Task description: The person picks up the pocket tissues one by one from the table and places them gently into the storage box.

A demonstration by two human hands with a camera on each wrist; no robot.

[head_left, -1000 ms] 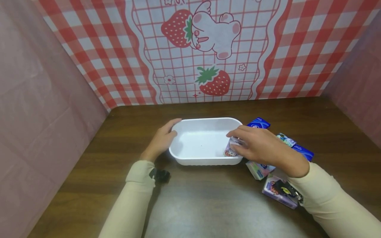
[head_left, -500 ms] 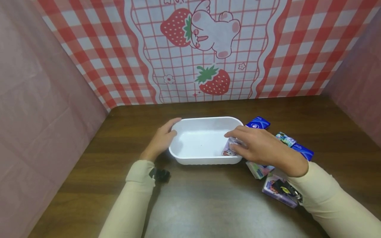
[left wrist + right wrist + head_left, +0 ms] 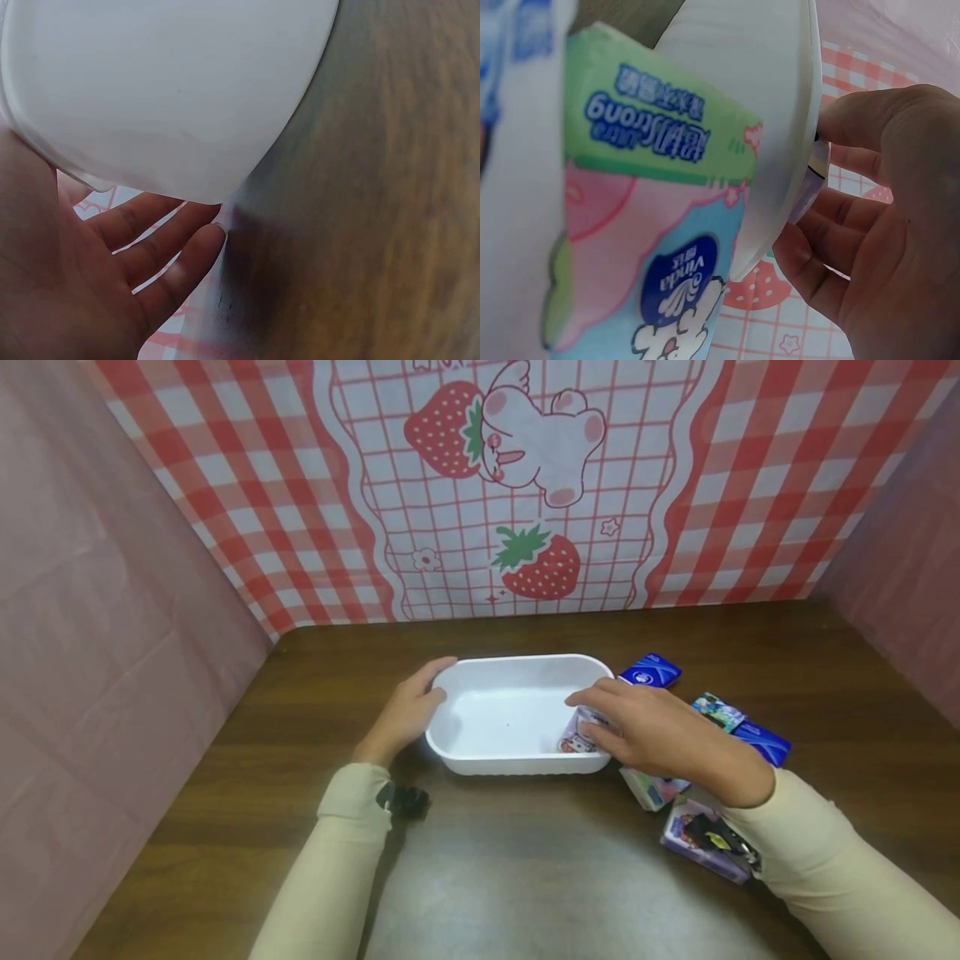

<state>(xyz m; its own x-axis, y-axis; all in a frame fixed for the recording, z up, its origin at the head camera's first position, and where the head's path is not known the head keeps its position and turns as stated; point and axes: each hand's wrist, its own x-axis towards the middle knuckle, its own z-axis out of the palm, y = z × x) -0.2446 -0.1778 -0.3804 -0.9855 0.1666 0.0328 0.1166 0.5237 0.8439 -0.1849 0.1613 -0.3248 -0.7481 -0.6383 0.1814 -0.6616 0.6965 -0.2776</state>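
A white plastic tub [image 3: 517,766] stands on the wooden table in the head view. My left hand [image 3: 402,714] grips its left end, thumb at the rim and fingers along the outer wall; the left wrist view shows those fingers [image 3: 161,244] against the tub's side. Over the tub's right end, my right hand [image 3: 667,727] holds a purple-and-white tissue packet [image 3: 576,742] inside, by the right wall. Most of that packet is hidden behind the fingers; a purple corner of the packet [image 3: 810,187] shows in the right wrist view.
Right of the tub lie more tissue packets: a blue packet [image 3: 651,672], a patterned packet [image 3: 720,712], another blue packet [image 3: 765,742], a green-and-pink packet [image 3: 651,787] and a purple packet [image 3: 693,852] under my right wrist. A red checked cloth [image 3: 262,485] hangs behind the table.
My right hand and the tissue packet have shifted very slightly left inside the tub. My left hand stays on the tub's left end.
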